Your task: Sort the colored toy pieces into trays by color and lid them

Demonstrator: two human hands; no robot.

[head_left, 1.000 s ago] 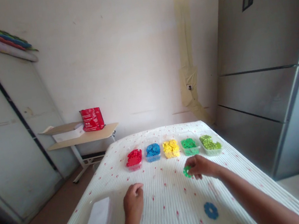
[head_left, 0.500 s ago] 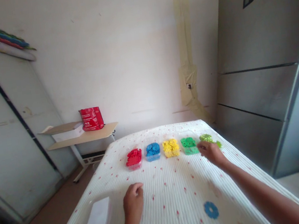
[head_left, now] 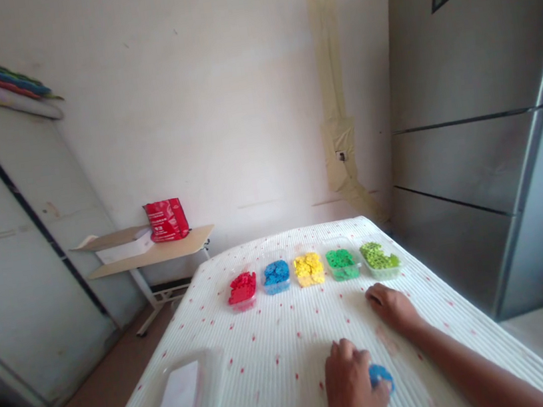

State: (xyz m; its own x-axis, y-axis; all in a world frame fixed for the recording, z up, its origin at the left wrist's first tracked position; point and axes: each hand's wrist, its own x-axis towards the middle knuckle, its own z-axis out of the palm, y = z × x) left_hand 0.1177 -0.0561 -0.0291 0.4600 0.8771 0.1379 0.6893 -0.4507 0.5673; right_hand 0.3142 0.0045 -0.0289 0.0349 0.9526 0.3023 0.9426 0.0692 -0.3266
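Note:
My left hand [head_left: 352, 384] is at the near part of the table, fingers curled and thumb pressed against a blue notched plastic disc [head_left: 380, 375]; part of the disc is hidden behind the hand. Farther out on the right, my right hand [head_left: 391, 304] rests low over the cloth with its fingers curled in; whatever may be between them is hidden. Just beyond it stands a clear tub of light green pieces [head_left: 379, 257]. To its left are tubs of green pieces [head_left: 343, 264], yellow pieces [head_left: 310, 269], blue pieces [head_left: 276, 275] and red pieces [head_left: 243, 288].
A clear plastic container with a white block [head_left: 176, 405] lies at the table's near left. White striped cloth [head_left: 271, 345] covers the table. A tall fridge [head_left: 464, 136] stands on the right. Behind left, a small side table [head_left: 171, 246] holds a red bag [head_left: 167, 219] and a box.
My left hand has moved right, from beside the white block to the blue disc, closing on it. My right hand has drawn back toward me from the green tubs.

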